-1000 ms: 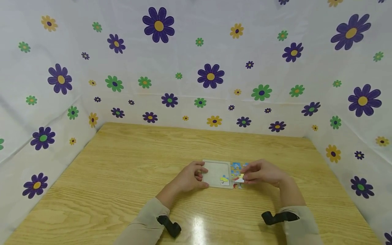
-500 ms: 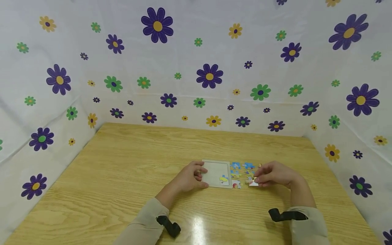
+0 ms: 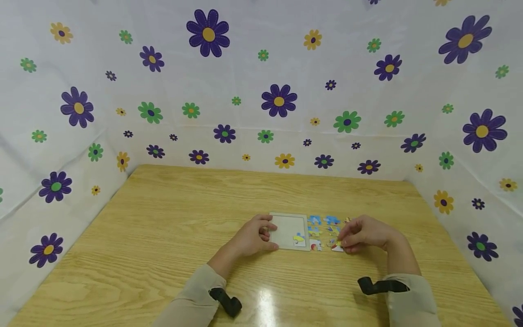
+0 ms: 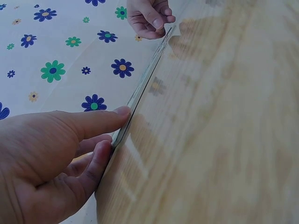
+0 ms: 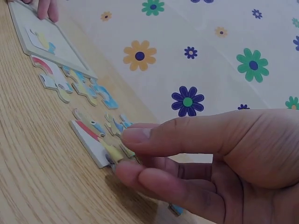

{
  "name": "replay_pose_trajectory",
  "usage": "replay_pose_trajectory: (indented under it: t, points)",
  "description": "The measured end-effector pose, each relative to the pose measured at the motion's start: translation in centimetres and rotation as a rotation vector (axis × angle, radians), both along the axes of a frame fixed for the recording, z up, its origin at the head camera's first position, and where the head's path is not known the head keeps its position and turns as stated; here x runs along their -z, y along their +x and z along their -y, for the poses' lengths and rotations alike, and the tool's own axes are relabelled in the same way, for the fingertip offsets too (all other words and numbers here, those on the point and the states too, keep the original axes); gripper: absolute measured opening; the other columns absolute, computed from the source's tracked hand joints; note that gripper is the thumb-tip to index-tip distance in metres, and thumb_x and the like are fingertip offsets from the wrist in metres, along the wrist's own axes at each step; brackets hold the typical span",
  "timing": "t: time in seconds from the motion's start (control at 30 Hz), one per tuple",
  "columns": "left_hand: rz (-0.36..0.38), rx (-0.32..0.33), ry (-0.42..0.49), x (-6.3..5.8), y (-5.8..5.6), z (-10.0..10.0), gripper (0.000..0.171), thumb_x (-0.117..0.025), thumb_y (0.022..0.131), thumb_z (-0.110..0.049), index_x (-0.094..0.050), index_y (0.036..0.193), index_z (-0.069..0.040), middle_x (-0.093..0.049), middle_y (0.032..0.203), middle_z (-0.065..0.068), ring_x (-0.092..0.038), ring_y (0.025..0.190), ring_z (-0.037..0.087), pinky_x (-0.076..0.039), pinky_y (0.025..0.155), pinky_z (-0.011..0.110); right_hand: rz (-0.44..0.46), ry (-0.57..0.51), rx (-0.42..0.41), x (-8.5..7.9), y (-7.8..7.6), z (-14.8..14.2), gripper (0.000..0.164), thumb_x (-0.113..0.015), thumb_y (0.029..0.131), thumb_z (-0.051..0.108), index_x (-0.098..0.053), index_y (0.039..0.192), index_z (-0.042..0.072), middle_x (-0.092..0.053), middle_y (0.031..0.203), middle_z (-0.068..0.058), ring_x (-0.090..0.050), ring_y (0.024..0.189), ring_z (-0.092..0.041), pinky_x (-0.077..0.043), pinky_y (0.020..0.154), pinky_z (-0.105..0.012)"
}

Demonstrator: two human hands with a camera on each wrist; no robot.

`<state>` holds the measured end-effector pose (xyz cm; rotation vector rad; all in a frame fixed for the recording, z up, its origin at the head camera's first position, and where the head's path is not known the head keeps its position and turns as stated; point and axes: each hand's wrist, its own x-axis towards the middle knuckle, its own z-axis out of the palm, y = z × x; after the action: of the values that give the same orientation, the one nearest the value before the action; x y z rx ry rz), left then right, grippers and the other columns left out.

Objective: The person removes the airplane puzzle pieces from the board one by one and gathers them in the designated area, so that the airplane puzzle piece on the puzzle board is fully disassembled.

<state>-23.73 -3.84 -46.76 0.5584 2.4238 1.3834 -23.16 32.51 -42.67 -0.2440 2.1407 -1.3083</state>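
My left hand [image 3: 252, 236] holds the left side of a pale square puzzle tray [image 3: 282, 232], thumb at the near corner and fingers over the rim. A yellow, blue and white jigsaw piece [image 3: 299, 240] lies inside the tray's near right corner. To the right of the tray, my right hand [image 3: 364, 234] pinches another jigsaw piece [image 5: 91, 142], white with a red band and a yellow part, low at the table. In the right wrist view the thumb and fingertips come together at its yellow end and partly hide it.
Several loose jigsaw pieces [image 3: 314, 220] in blue, yellow and white lie in rows between the tray and my right hand; some are partly covered by that hand. The wooden table [image 3: 196, 195] is bordered by a white flowered cloth [image 3: 245, 81].
My right hand has moved right, away from the tray, with the red-banded piece, then lowered it among the loose pieces. My left hand has stayed at the tray.
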Motion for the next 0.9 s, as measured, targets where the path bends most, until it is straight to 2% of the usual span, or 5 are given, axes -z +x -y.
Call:
replay_pose_trajectory:
  t: [0.1, 0.3, 0.67, 0.77, 0.9]
  points:
    - [0.000, 0.004, 0.002, 0.1, 0.0, 0.0, 0.051, -0.086, 0.080, -0.016, -0.065, 0.125, -0.005, -0.044, 0.151, 0.010, -0.052, 0.089, 0.013, -0.048, 0.076, 0.021, -0.018, 0.017, 0.004, 0.0, -0.1, 0.2, 0.029, -0.073, 0.091, 0.012, -0.067, 0.108, -0.010, -0.073, 0.088, -0.009, -0.069, 0.074, -0.016, -0.061, 0.070, -0.030]
    - [0.005, 0.003, 0.011, 0.1, 0.0, 0.1, 0.053, -0.086, 0.080, -0.015, -0.064, 0.127, -0.005, -0.044, 0.151, 0.009, -0.052, 0.089, 0.013, -0.048, 0.076, 0.021, -0.085, 0.011, 0.036, 0.1, -0.6, 1.8, 0.036, -0.073, 0.091, 0.015, -0.067, 0.116, -0.009, -0.074, 0.099, -0.012, -0.071, 0.082, -0.016, -0.061, 0.074, -0.031]
    - [0.006, 0.005, 0.008, -0.2, 0.0, 0.2, 0.051, -0.086, 0.080, -0.014, -0.065, 0.126, -0.004, -0.043, 0.151, 0.009, -0.052, 0.090, 0.013, -0.048, 0.077, 0.021, -0.187, -0.045, 0.069, 0.1, -0.5, 7.1, 0.038, -0.075, 0.090, 0.018, -0.067, 0.118, -0.007, -0.066, 0.106, -0.016, -0.070, 0.088, -0.019, -0.061, 0.078, -0.033]
    - [0.010, 0.010, 0.015, -0.3, 0.0, 0.1, 0.052, -0.086, 0.079, -0.013, -0.065, 0.126, -0.003, -0.043, 0.151, 0.010, -0.053, 0.091, 0.013, -0.049, 0.078, 0.021, -0.233, 0.002, 0.087, 0.2, -0.4, 9.0, 0.032, -0.075, 0.091, 0.019, -0.071, 0.116, -0.001, -0.067, 0.104, -0.014, -0.069, 0.086, -0.019, -0.061, 0.077, -0.032]
    - [0.022, 0.009, 0.026, -0.4, 0.1, 0.1, 0.056, -0.085, 0.080, -0.012, -0.062, 0.129, -0.001, -0.045, 0.149, 0.011, -0.052, 0.091, 0.014, -0.048, 0.078, 0.021, -0.294, 0.127, 0.120, 0.5, -0.3, 10.7, 0.027, -0.076, 0.089, 0.019, -0.074, 0.110, 0.003, -0.071, 0.102, -0.009, -0.065, 0.079, -0.015, -0.056, 0.070, -0.028]
